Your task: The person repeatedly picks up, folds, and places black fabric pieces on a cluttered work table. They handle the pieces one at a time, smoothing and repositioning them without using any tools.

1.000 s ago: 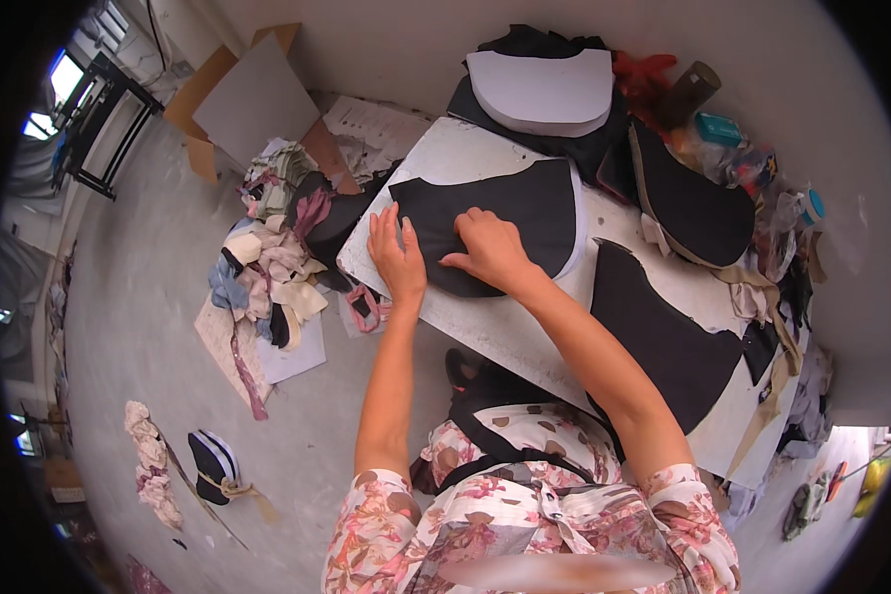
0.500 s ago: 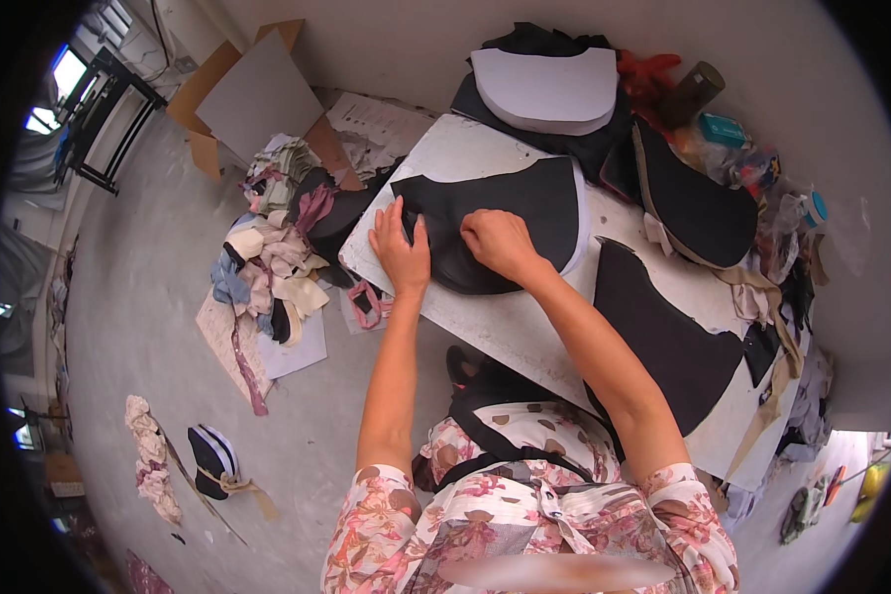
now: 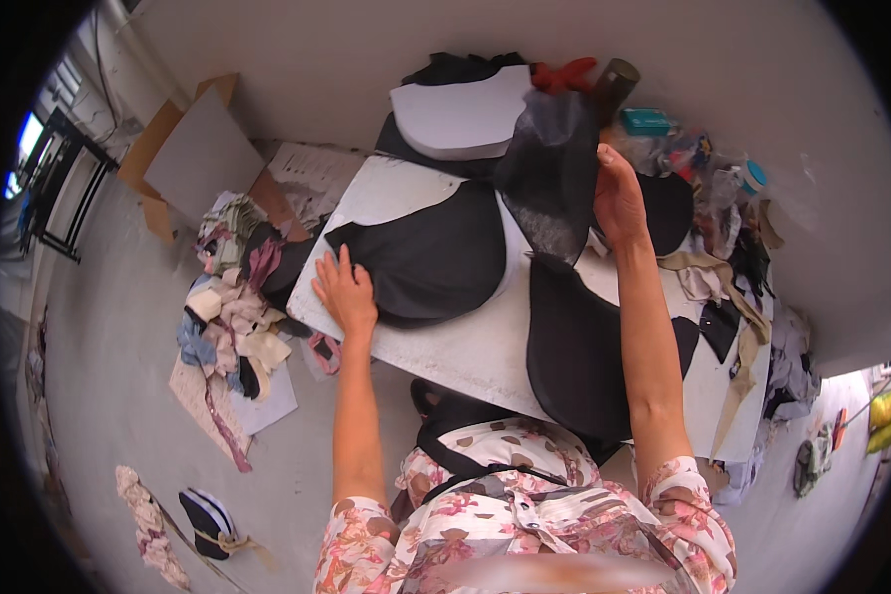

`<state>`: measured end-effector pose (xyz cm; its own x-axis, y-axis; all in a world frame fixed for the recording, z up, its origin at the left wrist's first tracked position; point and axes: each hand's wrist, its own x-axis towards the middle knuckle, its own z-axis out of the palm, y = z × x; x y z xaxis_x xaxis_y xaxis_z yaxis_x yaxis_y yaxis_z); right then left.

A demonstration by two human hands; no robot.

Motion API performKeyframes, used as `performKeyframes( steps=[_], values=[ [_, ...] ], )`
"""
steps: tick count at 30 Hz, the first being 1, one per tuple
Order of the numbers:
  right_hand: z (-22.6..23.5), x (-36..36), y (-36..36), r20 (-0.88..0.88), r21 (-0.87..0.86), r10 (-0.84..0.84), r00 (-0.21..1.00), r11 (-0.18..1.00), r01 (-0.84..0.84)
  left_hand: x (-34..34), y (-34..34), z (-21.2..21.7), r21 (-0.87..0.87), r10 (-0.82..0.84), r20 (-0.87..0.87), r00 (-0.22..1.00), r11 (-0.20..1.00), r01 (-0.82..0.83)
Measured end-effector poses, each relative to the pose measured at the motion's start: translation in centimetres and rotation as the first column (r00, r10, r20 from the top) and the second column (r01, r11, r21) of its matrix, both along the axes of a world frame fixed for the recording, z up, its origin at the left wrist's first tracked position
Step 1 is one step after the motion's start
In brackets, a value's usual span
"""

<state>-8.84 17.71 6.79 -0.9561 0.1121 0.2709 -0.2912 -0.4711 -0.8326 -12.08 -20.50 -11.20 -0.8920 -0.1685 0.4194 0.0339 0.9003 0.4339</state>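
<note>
A black curved fabric piece (image 3: 435,259) lies flat on the white table (image 3: 455,351). My left hand (image 3: 346,293) rests flat on its left end, fingers spread. My right hand (image 3: 619,198) is raised over the back of the table and grips a thin, sheer dark fabric piece (image 3: 552,178) that hangs in the air. A second large black fabric piece (image 3: 579,356) lies on the table below my right forearm.
A white foam shape (image 3: 462,117) lies at the table's back. Bottles, a teal box and scraps crowd the right side (image 3: 708,178). A heap of cloth scraps (image 3: 232,297) and cardboard (image 3: 193,153) lie on the floor to the left.
My right hand left the black piece, moved back and right, and lifted a sheer dark fabric piece. My left hand stayed on the black piece's left end.
</note>
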Motion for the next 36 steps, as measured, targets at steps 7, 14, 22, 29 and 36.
performKeyframes(
  steps=[7,14,22,29,36],
  values=[
    [5.0,7.0,-2.3,-0.32,0.684,-0.05,0.946,0.679,0.267,4.2,5.9,13.8,0.819,-0.408,-0.309,0.859,0.345,0.459],
    [2.5,10.2,-9.7,-0.566,0.787,0.346,0.748,-0.042,0.615,7.3,9.7,20.0,0.856,-0.839,-0.236,0.49,0.059,0.513],
    [3.5,8.0,-4.8,-0.397,0.818,0.191,0.898,0.517,0.252,9.3,10.2,21.0,0.639,-0.777,-0.256,0.575,0.311,0.704],
    [1.6,15.0,1.3,-0.239,0.923,0.072,0.968,0.327,0.204,12.0,7.6,22.1,0.737,-0.691,-0.266,0.672,0.303,0.604],
    [3.3,27.3,3.6,-0.127,0.388,0.044,0.991,0.922,0.009,14.4,6.0,20.2,0.944,-0.785,-0.224,0.577,-0.028,0.329]
  ],
)
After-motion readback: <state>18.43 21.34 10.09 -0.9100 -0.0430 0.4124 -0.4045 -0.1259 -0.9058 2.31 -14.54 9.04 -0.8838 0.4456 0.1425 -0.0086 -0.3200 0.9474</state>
